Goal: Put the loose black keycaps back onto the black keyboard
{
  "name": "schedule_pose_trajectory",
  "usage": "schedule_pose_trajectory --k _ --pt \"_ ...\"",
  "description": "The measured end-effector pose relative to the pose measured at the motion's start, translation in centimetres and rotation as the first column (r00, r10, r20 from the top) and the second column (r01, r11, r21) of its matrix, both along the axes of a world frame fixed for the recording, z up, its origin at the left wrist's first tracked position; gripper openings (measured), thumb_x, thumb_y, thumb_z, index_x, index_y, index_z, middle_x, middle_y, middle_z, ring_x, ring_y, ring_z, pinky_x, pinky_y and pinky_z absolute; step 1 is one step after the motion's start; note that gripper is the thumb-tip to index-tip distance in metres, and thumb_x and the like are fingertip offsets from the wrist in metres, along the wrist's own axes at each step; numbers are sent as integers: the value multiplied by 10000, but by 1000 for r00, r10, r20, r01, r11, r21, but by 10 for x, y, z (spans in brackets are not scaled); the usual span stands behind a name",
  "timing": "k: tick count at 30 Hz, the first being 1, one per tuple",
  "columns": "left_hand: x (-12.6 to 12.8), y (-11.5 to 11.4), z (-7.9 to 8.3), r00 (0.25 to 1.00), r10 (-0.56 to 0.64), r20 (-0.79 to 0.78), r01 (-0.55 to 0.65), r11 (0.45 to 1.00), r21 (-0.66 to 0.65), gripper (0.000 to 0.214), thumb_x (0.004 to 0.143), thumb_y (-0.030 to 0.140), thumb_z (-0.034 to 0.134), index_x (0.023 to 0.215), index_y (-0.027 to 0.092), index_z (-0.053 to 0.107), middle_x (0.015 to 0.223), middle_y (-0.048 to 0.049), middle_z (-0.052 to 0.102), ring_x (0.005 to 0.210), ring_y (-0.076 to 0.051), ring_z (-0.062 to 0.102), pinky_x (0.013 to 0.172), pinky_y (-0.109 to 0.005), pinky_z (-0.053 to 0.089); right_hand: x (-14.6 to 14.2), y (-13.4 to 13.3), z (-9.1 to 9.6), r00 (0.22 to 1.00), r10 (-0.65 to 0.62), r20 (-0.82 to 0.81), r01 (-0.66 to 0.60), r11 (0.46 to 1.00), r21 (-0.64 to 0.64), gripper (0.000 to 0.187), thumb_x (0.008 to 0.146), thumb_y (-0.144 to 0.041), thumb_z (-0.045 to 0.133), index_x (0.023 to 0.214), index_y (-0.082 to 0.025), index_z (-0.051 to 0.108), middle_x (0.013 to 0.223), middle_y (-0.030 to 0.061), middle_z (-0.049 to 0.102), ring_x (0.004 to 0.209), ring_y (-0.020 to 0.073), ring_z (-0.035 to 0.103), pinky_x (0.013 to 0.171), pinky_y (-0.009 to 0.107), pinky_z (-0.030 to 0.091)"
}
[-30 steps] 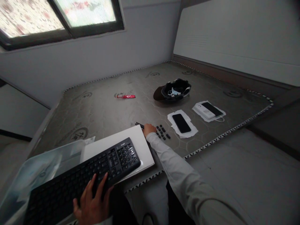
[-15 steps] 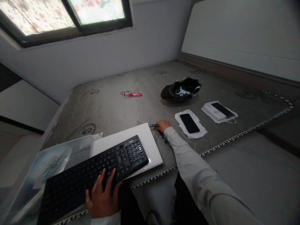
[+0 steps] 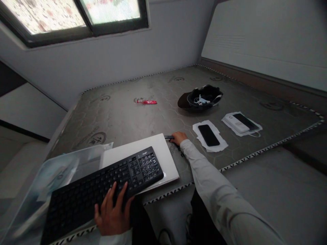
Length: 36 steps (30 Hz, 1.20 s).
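Keyboard (image 3: 107,183): we are grasping its near edge with our left hand (image 3: 112,215).
Dark stick (image 3: 168,137): our right hand (image 3: 179,137) is touching it; grip unclear.

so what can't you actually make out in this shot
All in the head view:
- Small dark tool: the right hand covers most of it; its kind, and whether it is gripped, cannot be told.
- Whatever lies under the right sleeve: hidden.
- Red packet: too small to read.
- White thing in the cap: too small to identify.
- Keyboard: left hand covers some keys; legends blurred.
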<state>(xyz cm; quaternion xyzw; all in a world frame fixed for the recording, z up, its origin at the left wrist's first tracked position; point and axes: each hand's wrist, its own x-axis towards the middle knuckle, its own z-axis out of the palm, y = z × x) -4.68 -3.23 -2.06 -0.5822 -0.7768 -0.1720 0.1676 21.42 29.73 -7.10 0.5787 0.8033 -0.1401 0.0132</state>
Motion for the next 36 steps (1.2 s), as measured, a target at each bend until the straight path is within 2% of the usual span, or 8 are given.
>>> schedule_pose_trajectory --k 8,17,24,36 --pt "-2 -1 -3 1000 2 -8 -2 1000 -9 543 832 440 576 1346 428 401 1439 -29 415 1170 -310 510 1050 -581 235 4 0 -2 1000 24 6 -24 999 43 288 763 -421 662 965 -226 726 974 136 700 925 273 642 783 343 468" --pt "0 0 0 999 30 -22 -31 999 -27 437 864 427 527 1298 401 480 1438 -13 419 1186 -268 497 1076 -536 213 -2 -1 -7 1000 -7 -9 7 1000 15 344 834 -464 568 1038 -220 700 1041 134 686 980 251 617 840 333 439" --pt "-1 -1 -2 999 19 -42 -20 1000 -11 470 856 423 541 1318 406 451 1431 -17 428 1176 -267 503 1072 -533 222 -1 1 -9 999 -26 -23 26 1000 2 317 789 -463 618 1026 -269 704 1029 96 690 963 255 626 791 322 452" --pt "0 -2 -2 998 42 -37 -44 998 -43 445 852 421 542 1293 396 489 1432 -13 425 1191 -268 493 1084 -535 205 -1 -1 -5 999 49 10 -50 997 51 268 796 -408 622 1002 -263 711 1022 100 696 965 247 627 796 311 443"
